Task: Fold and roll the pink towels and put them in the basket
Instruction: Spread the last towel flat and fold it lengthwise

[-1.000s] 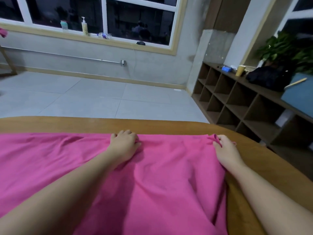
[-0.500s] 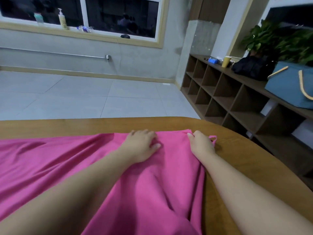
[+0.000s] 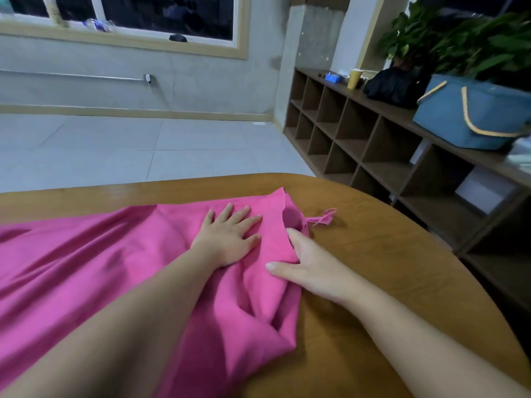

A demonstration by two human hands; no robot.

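Your left hand (image 3: 230, 239) lies flat, fingers spread, pinning the towel (image 3: 120, 268) on the table (image 3: 388, 268) | your right hand (image 3: 304, 268) at its 3 o'clock edge tucks fingers under the cloth, likely starting a fold; grip hidden | basket (image 3: 471, 122) at 2 o'clock, on the shelf | towel cut off left.

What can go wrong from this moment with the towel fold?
The towel is bunched into deep wrinkles under the right hand, so creases may get locked into the fold. The loop trails loose on the table and may stick out of the roll. The left hand only presses flat, so the cloth may slide.
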